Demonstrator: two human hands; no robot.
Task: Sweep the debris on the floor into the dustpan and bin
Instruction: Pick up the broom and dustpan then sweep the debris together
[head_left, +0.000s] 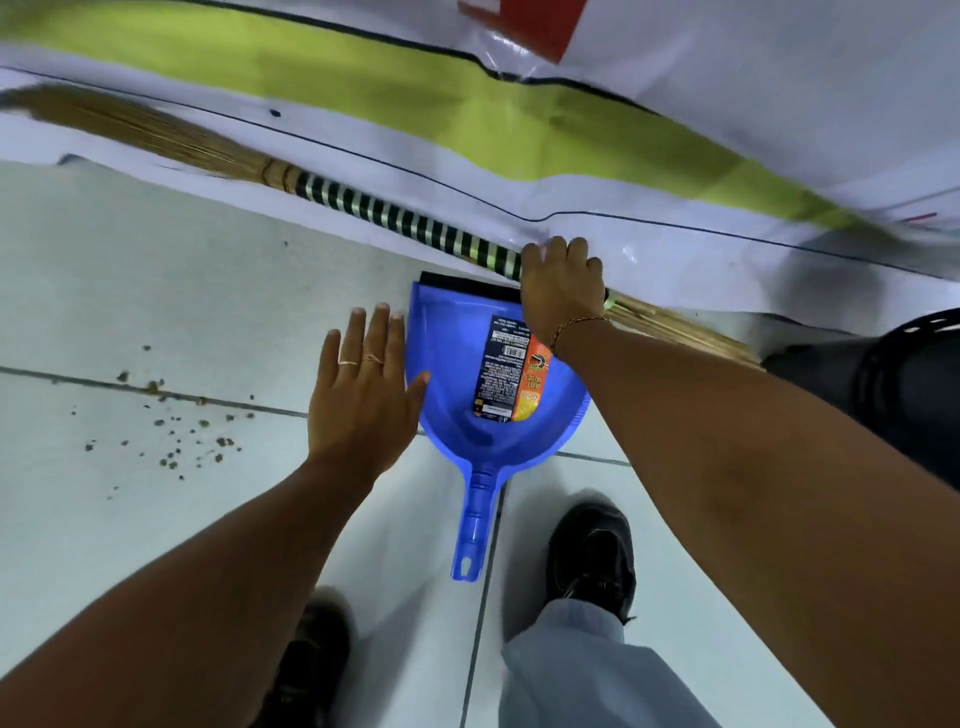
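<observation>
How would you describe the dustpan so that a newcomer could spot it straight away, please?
Start at the white and green banner spread along the far side of the tiled floor. Just in front of its edge, between the person's two arms, lies the dustpan. It is the only bright blue thing, with a black lip, a printed label and its handle pointing toward the shoes.

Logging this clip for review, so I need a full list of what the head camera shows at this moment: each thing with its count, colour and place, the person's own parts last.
dustpan: one, blue with a printed label inside, flat on the floor at centre, handle toward the person
broom: one, tan bristles, black-and-green striped handle, lying along the banner's edge
debris: many small brown bits, scattered on the tiles at left
banner: one, white sheet with a green band and a red patch, spread across the top
floor: pale tiles with dark grout
dark object: one, black, right edge, unclear what
shoes: two, black, bottom
left hand: open, beside the dustpan, two rings
right hand: gripping the broom handle, bracelet on the wrist
</observation>
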